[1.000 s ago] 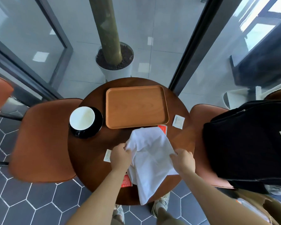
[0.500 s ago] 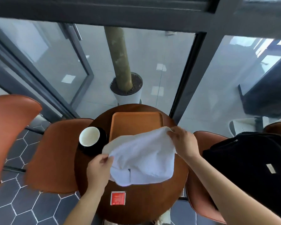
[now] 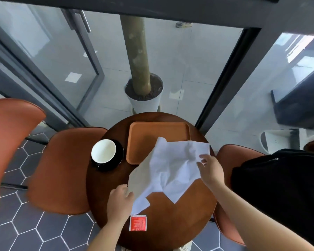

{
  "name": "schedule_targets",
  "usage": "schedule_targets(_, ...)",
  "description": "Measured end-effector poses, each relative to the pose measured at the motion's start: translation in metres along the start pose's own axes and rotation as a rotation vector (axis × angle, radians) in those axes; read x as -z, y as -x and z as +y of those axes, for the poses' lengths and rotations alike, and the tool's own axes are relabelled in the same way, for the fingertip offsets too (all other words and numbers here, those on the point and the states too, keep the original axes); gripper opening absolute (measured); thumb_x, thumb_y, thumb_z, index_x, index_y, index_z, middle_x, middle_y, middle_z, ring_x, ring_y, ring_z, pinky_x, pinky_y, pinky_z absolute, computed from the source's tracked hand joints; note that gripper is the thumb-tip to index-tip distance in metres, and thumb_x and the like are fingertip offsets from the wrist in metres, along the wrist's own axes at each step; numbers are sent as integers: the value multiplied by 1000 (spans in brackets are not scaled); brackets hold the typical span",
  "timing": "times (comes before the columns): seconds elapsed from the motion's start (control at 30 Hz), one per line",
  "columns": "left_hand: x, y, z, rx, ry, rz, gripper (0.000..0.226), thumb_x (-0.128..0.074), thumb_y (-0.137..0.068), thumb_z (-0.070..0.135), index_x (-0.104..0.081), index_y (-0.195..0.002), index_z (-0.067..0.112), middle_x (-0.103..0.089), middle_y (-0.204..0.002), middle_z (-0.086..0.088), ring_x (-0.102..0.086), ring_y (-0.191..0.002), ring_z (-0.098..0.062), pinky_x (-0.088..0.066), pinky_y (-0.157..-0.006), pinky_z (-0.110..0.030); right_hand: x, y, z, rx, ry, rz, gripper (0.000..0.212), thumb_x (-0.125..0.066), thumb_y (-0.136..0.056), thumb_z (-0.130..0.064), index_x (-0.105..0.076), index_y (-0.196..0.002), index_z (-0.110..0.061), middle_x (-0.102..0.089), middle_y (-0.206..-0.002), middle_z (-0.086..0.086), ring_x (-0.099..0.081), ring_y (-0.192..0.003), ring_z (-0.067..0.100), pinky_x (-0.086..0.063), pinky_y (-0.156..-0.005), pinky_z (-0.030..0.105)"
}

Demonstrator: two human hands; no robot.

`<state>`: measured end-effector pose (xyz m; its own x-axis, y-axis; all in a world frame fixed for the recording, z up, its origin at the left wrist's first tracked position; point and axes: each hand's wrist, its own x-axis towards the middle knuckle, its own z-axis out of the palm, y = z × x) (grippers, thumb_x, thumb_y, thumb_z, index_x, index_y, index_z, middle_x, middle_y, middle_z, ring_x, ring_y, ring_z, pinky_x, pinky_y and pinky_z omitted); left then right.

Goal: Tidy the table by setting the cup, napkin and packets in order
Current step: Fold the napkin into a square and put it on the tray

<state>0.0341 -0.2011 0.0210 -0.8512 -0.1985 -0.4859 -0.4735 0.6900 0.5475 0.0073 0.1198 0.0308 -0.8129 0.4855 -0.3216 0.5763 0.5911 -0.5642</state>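
Crumpled white napkin point(image 3: 169, 169) spread above the round table point(image 3: 179, 223), its far corner over the wooden tray point(image 3: 143, 134). My left hand point(image 3: 120, 201) pinches its near edge. My right hand point(image 3: 211, 171) lies on its right edge, and I cannot tell if it grips. A red packet point(image 3: 138, 223) sits near the table's near rim, where my left wrist could knock it off. The tray is otherwise bare, and the white cup point(image 3: 103, 151) on its black saucer point(image 3: 114, 163) looks empty.

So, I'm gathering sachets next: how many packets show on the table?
1: a red square packet at the round wooden table's near edge. Others may hide under the crumpled white napkin.
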Motion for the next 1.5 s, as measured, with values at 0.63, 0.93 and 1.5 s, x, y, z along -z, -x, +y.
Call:
schedule_targets(0.63,-23,-58,-3,113,-72,-74,21,-68,-90,20,-76,-108,12,-74,-109,-6,-63,-92,-24,-47,-76,-33,-107,75,13,-543,-90,-160,16,-70,-83,-22,-55,-87,-22,-65,-80,-2,-67,-70,19,-60,-66,35)
schedule_targets(0.93,-18,-46,6,112,150,-12,10,-67,-91,11,-70,-98,18,-68,-92,3,-65,-91,-20,-55,-78,-36,-123,90,11,-517,-63,-83,28,-71,-81,-33,-47,-92,-23,-61,-76,-5,-61,-67,16,-44,-52,29)
schedule_targets(1.5,7,-43,2,178,489,100,13,-66,-89,10,-70,-86,21,-70,-87,0,-66,-84,-18,-50,-65,-32,-49,119,95,-548,-76,-54,29,-63,-79,-19,-52,-105,-20,-59,-81,-9,-54,-71,15,-39,-64,33)
